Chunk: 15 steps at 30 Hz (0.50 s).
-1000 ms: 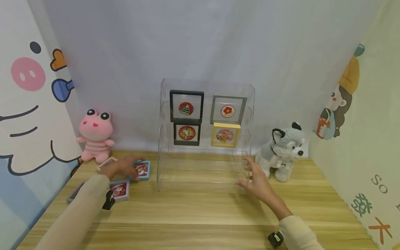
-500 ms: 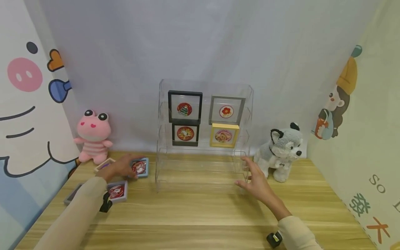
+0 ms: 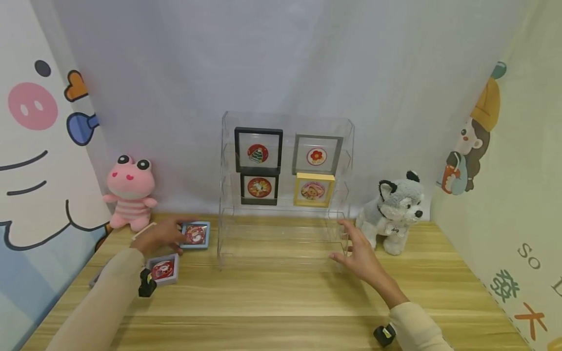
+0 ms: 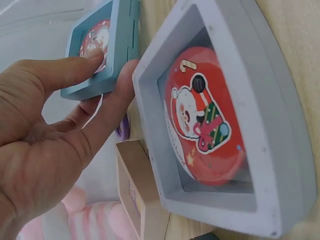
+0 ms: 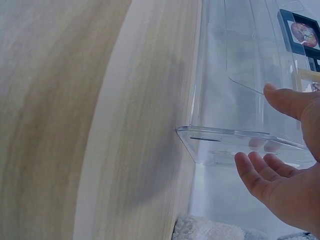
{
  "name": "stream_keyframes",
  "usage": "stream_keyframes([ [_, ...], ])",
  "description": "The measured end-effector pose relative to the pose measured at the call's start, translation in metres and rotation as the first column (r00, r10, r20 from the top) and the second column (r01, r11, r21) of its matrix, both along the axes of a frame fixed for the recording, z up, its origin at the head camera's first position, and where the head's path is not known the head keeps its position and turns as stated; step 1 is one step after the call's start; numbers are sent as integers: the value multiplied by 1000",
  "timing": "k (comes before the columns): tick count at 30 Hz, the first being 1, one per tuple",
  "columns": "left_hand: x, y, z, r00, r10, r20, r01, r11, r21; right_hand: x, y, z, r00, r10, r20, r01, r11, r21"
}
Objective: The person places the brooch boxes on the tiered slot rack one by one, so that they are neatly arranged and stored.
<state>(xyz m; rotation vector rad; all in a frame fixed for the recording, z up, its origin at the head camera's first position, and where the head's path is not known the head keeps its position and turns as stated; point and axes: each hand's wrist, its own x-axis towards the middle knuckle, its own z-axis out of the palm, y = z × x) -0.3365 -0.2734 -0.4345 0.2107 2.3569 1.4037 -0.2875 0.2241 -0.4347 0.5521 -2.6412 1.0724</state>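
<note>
- Left hand (image 3: pixel 160 236): closed on the blue frame (image 3: pixel 195 235) near the table (image 3: pixel 281 297), thumb over its front and forefinger by its back edge, likely so both faces are trapped.
- Right hand (image 3: pixel 362 256): thumb and fingers wide apart around the end panel of the clear rack (image 3: pixel 281 233), perhaps to steady it; contact is uncertain.
- Large black frame (image 3: pixel 257 152), grey frame (image 3: pixel 317 155), small black frame (image 3: pixel 259 188) and yellow frame (image 3: pixel 313 190) stand upright in the rack's upper tiers, pictures facing forward for viewing.
- Lavender frame (image 3: pixel 162 269) and beige frame (image 4: pixel 145 172) lie left of the rack, within the left hand's easy reach.
</note>
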Motion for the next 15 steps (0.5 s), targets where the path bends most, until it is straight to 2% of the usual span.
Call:
stream_keyframes([
  [8, 0, 1, 7, 996, -27, -89, 27, 1000, -3, -1, 0, -1, 1000, -10, -4, 10, 1000, -1],
  [15, 2, -1, 22, 969, -71, -237, 65, 997, -33, -1, 0, -1, 1000, -14, -7, 14, 1000, -1],
])
